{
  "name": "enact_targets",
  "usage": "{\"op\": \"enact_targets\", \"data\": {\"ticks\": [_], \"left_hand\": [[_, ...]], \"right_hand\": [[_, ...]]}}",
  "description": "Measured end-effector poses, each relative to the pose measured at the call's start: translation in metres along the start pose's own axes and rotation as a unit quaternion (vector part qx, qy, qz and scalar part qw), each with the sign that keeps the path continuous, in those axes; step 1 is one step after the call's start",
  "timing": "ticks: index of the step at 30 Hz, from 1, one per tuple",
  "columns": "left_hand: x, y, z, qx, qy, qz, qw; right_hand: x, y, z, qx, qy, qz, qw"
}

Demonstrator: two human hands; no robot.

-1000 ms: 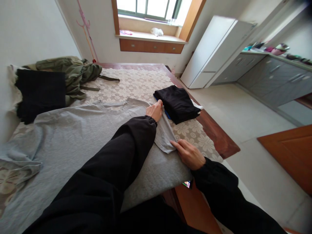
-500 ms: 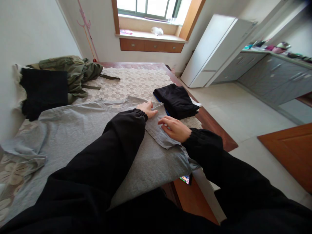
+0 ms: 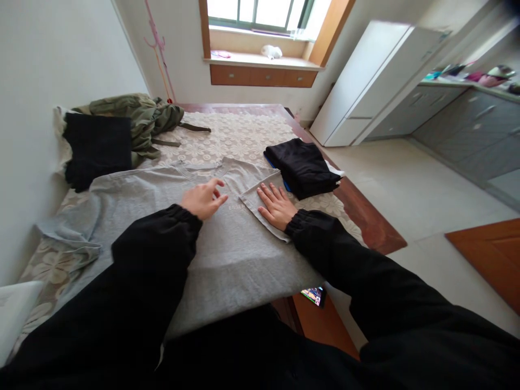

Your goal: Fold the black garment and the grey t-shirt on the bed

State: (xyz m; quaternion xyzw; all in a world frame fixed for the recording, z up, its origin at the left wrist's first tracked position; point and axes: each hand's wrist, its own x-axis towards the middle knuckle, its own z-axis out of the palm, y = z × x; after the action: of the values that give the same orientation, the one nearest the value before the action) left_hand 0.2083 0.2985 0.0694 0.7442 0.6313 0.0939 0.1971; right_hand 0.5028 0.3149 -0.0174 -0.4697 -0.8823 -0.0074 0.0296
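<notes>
A grey T-shirt (image 3: 227,260) lies spread over the table, its neckline facing away from me and its near edge hanging over the front. Its right sleeve (image 3: 252,201) is folded inward over the chest and partly covers the printed letters. My right hand (image 3: 276,207) rests flat on that sleeve with the fingers spread. Over the chest, left of the lettering, my left hand (image 3: 203,199) has its fingers loosely bent and apart, holding nothing. The shirt's left sleeve (image 3: 69,233) lies outspread at the far left.
Folded dark clothes (image 3: 303,165) are stacked right of the shirt. A black cloth (image 3: 97,143) and an olive backpack (image 3: 156,116) lie at the back left. Lace cloth (image 3: 239,130) covers the table. Below the front edge, a lit phone (image 3: 313,296) lies on an orange-brown surface.
My left hand has moved left, away from the sleeve, to over the chest. My right hand has come down flat onto the folded sleeve. The view has shifted slightly.
</notes>
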Motion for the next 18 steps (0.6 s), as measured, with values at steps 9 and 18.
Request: {"op": "enact_targets", "data": {"ticks": [9,18], "left_hand": [[-0.156,-0.165,-0.034,0.203,0.201,-0.306,0.908],[-0.162,-0.203,-0.034,0.099,0.144,-0.277,0.945]], "right_hand": [[0.008,0.000,-0.006,-0.020,-0.026,-0.001,0.999],[0.070,-0.045,-0.063,0.080,-0.005,-0.183,0.980]]}}
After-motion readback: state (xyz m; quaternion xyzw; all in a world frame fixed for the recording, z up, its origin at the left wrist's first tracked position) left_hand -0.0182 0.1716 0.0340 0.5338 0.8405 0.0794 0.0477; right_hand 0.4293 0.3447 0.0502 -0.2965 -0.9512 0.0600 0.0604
